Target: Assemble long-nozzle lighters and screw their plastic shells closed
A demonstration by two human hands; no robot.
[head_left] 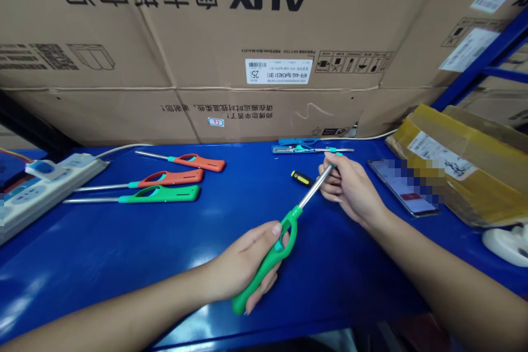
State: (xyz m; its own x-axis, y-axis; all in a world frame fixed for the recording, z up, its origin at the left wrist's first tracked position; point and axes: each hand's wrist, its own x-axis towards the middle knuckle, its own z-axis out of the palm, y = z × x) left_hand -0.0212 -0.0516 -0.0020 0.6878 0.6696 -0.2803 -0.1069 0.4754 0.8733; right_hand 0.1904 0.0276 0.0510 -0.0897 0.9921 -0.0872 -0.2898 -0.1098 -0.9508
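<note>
A green long-necked lighter point(289, 239) slants across the middle of the view, its metal tube pointing up and right. My left hand point(251, 264) is wrapped round its handle, thumb beside the trigger loop. At the far end of the tube, the fingers of my right hand point(350, 184) are closed on the tip. Just left of those fingers lies a short black and yellow screwdriver point(302, 178). Behind them is an opened blue lighter point(297, 148) with its inner parts showing. To the left lie two orange lighters point(206, 163) and another green lighter point(177, 193).
A blue tabletop point(165, 253) carries everything. Large cardboard boxes point(185, 66) wall off the back. At left sits a white power strip point(53, 187). On the right are a phone point(396, 184), a yellow-taped package point(474, 170) and a white object point(507, 245) at the edge.
</note>
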